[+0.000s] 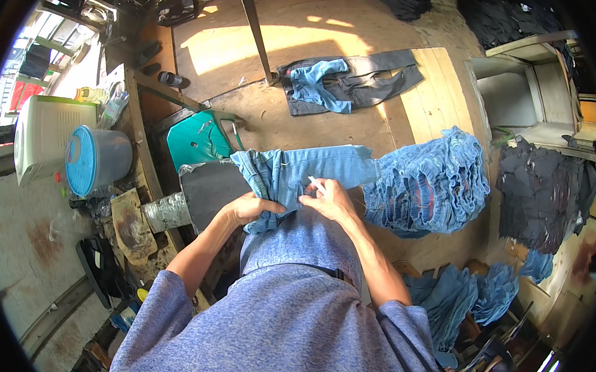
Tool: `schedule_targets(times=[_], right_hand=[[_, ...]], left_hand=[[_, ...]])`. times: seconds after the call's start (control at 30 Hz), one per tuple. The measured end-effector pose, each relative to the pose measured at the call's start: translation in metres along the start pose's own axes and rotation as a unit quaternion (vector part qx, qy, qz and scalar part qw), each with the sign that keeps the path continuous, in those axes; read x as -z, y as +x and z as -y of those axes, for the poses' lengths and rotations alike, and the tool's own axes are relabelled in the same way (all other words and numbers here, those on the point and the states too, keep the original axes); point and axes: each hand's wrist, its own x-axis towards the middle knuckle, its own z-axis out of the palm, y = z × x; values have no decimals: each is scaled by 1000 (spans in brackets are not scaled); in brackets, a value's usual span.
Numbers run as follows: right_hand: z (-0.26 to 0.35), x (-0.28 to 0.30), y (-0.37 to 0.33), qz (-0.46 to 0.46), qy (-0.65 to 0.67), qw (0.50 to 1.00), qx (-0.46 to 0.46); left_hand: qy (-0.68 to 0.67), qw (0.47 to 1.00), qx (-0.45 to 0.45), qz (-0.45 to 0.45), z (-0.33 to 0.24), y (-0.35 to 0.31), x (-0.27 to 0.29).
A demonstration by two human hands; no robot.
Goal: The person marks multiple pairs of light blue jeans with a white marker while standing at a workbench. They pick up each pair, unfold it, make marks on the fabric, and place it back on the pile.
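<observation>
A pair of light-blue jeans (333,162) lies stretched from left to right in front of me, its bunched upper end at the left. My left hand (249,209) is closed on that bunched denim, thumb on top. Over the near edge of the jeans, my right hand (333,203) pinches a slim white stick (317,185), whose kind I cannot make out. A dark grey padded board (209,194) shows beneath the left end of the jeans. Just to the right of the jeans sits a thick pile of folded blue denim (428,184).
A green plastic chair (202,139) stands beyond the board. Farther off, black trousers (386,86) lie on the floor with a small blue denim piece (318,85) on top. At left is a blue-lidded bucket (115,164); at right, a dark garment stack (543,194).
</observation>
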Motion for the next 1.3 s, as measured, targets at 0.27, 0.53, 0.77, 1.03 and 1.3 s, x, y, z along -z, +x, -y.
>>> schedule_targets(times=[0.27,0.53,0.77,1.03,1.3], right_hand=[[-5,3,-1,-42,15,998,51],[-85,83,-5,-362,-59,915,-171],[-136,70,35,-324,430,835,-115],[-186,238,68,-556,398,725,-77],[-111,161,-15,-386,12,911,146]], left_hand=[[-11,1000,21,-1,-5,2,2],[-71,977,0,-199,3,-70,67],[-52,998,37,-2,37,-108,117],[100,990,-84,49,12,28,-24],[-283,946,-137,-78,-25,145,-134]])
